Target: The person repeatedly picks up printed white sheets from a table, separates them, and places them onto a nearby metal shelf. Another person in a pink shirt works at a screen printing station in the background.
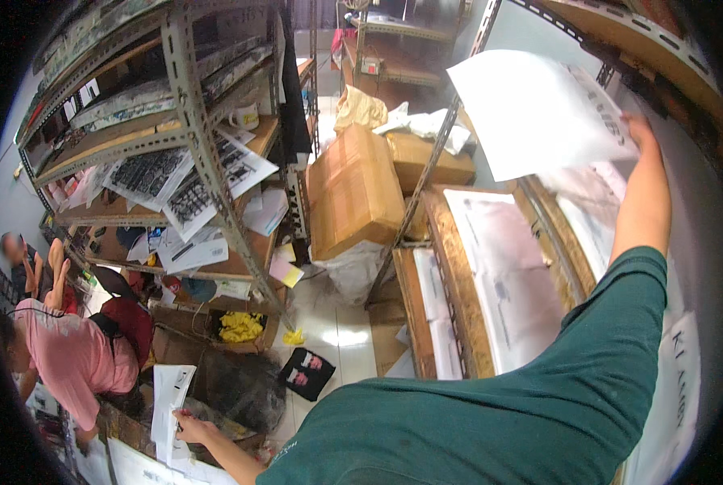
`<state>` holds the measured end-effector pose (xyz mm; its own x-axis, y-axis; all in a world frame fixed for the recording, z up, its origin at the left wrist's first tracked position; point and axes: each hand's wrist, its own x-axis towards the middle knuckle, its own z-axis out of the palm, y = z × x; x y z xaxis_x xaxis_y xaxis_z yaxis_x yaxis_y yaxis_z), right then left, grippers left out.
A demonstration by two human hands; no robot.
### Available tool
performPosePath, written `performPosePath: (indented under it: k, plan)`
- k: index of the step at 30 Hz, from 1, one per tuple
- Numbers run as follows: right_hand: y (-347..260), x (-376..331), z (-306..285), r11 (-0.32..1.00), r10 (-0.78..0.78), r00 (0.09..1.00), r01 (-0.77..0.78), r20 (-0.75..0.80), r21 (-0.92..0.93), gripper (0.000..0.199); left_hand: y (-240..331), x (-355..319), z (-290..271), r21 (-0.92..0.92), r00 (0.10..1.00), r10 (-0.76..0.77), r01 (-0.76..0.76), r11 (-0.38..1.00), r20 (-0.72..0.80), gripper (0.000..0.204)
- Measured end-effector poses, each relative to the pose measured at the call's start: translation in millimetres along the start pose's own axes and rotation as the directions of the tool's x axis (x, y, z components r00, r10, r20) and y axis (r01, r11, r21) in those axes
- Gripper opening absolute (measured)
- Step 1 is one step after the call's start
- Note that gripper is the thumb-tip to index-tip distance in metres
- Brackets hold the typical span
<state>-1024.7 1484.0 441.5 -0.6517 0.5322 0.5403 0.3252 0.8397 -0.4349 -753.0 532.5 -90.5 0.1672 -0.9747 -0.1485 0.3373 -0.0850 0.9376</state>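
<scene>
My right hand [639, 136] is raised at the upper right, gripping the edge of a large white sheet [531, 113] with dark print along one side. The sheet bows and hangs over the shelf tiers. Low on the left, my left hand [192, 427] is closed on a narrow white paper [168, 400] with dark marks at its top. Beneath the raised sheet, stacks of white printed sheets [511, 303] lie on wooden shelf boards [462, 299].
Taped cardboard boxes [353, 190] stand between the racks. At left, a metal shelf rack [188, 97] holds printed films [147, 170] and a mug [245, 117]. A folded black shirt [306, 373] lies on the tiled floor. A person in pink [75, 356] sits at lower left, another beyond.
</scene>
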Motion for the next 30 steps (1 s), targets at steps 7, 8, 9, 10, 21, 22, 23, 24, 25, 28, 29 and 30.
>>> performPosePath:
  k: [7,8,9,10,21,22,23,24,25,28,29,30]
  plan:
    - [142,27,23,0.999,-0.045,0.998,0.046,0.048,-0.015,0.023,-4,-39,52,0.09,0.98,-0.135,0.122,0.988,0.148,0.062]
    - [144,23,34,0.998,-0.025,0.999,0.028,0.046,-0.049,0.025,-13,-33,52,0.039,0.97,-0.132,0.126,0.991,0.204,0.061]
    - [141,15,46,0.996,-0.006,0.999,0.01,0.046,-0.084,0.026,-17,-32,52,-0.011,0.958,-0.125,0.132,0.991,0.258,0.059]
    - [121,1,55,0.996,0.074,0.996,-0.071,0.05,-0.059,0.024,-12,-40,55,0.0,0.959,-0.137,0.142,0.99,0.246,0.058]
    - [136,-17,56,0.97,0.069,0.997,-0.063,0.017,-0.237,0.021,-9,-62,97,0.046,0.938,-0.188,0.182,0.982,0.293,0.063]
    - [130,-19,58,0.968,0.053,0.998,-0.044,0.03,-0.249,0.021,-10,-57,97,0.061,0.934,-0.192,0.183,0.981,0.3,0.063]
    - [127,-20,56,0.964,0.04,0.998,-0.028,0.04,-0.265,0.021,-13,-54,100,0.077,0.928,-0.202,0.187,0.979,0.313,0.063]
    - [134,-15,56,0.972,0.052,0.997,-0.037,0.061,-0.231,0.021,-15,-53,103,0.09,0.921,-0.211,0.192,0.977,0.329,0.063]
    - [142,-6,58,0.979,0.063,0.995,-0.046,0.083,-0.197,0.021,-18,-52,106,0.093,0.918,-0.219,0.199,0.976,0.331,0.063]
    - [126,-13,66,0.978,0.083,0.992,-0.063,0.093,-0.199,0.021,-17,-54,111,0.095,0.913,-0.231,0.211,0.973,0.336,0.062]
    - [120,-19,63,0.972,0.092,0.992,-0.071,0.083,-0.224,0.021,-15,-59,112,0.098,0.906,-0.238,0.217,0.971,0.351,0.062]
    - [125,-18,63,0.973,0.093,0.993,-0.075,0.076,-0.216,0.021,-13,-63,112,0.101,0.899,-0.244,0.222,0.97,0.365,0.062]
